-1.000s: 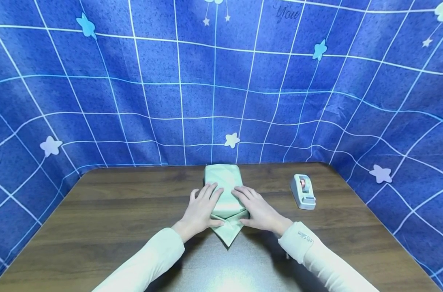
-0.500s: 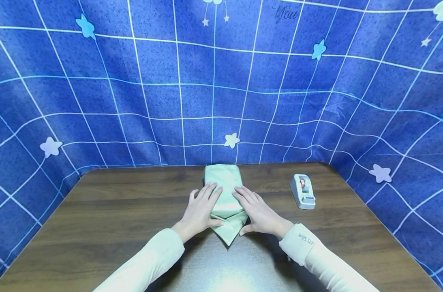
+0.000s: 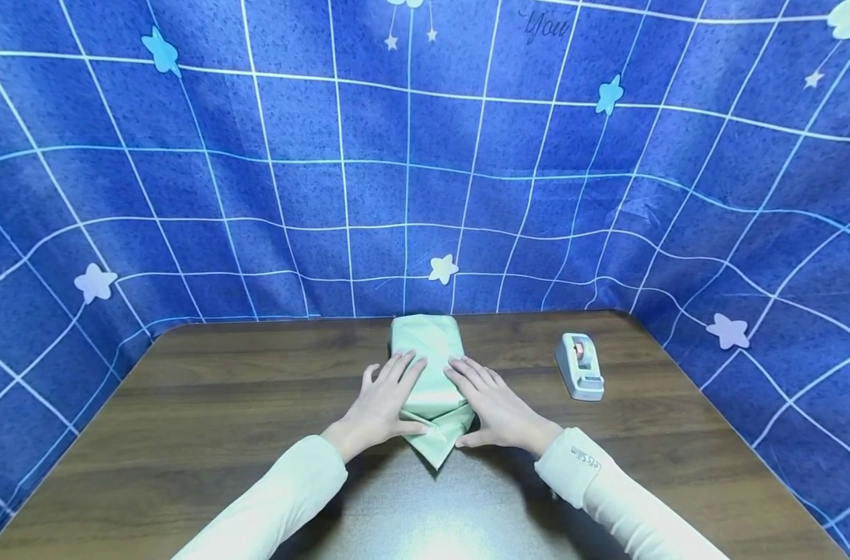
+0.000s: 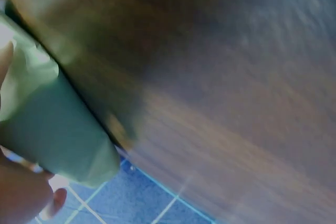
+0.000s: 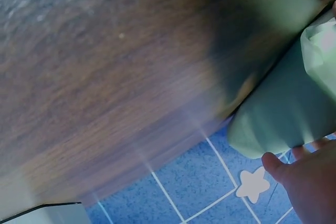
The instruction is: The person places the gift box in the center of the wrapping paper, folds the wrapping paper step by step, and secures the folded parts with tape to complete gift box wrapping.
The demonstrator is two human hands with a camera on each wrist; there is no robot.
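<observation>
A box wrapped in pale green paper (image 3: 435,381) lies on the wooden table. Its near end has a folded, pointed triangular flap (image 3: 438,447) reaching toward me. My left hand (image 3: 383,400) rests along the left side, fingers extended over the top and thumb on the flap. On the other side my right hand (image 3: 501,404) lies with its fingers across the top right edge; its thumb is beside the flap's right edge. Both wrist views show the wrapped box's side (image 4: 63,124) close above the table, with fingertips (image 5: 275,163) at its upper edge.
A white tape dispenser (image 3: 581,367) with a roll in it stands on the table (image 3: 257,404) to the right. Behind and on both sides hangs a blue curtain (image 3: 369,194) with white grid lines and stars.
My right thumb has slid off the flap to its right edge, and the right hand has shifted slightly. The left hand and the wrapped box stay nearly in place.
</observation>
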